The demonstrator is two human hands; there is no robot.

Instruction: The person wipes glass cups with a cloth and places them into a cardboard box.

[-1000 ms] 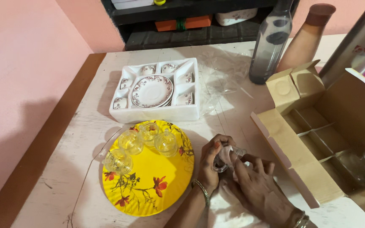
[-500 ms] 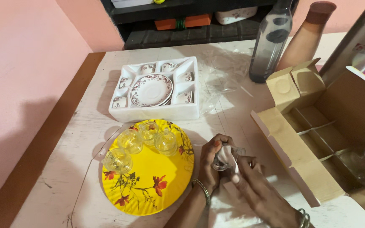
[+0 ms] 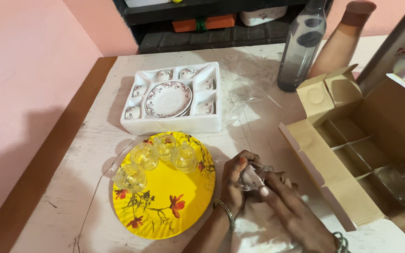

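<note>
Both hands (image 3: 258, 197) grip one glass cup (image 3: 253, 177); four cups (image 3: 158, 158) sit on one yellow plate (image 3: 174, 206).

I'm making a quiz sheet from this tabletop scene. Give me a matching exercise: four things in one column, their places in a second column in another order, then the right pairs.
Things:
1. small glass cup
2. patterned saucers
3. three clear cups in a row
4. dark glass bottle

Places:
A. far side of the yellow flowered plate
B. middle of the white foam tray
C. standing behind the open cardboard box
D. held between the left hand and right hand

Pairs: 1-D, 2-B, 3-A, 4-C
</note>
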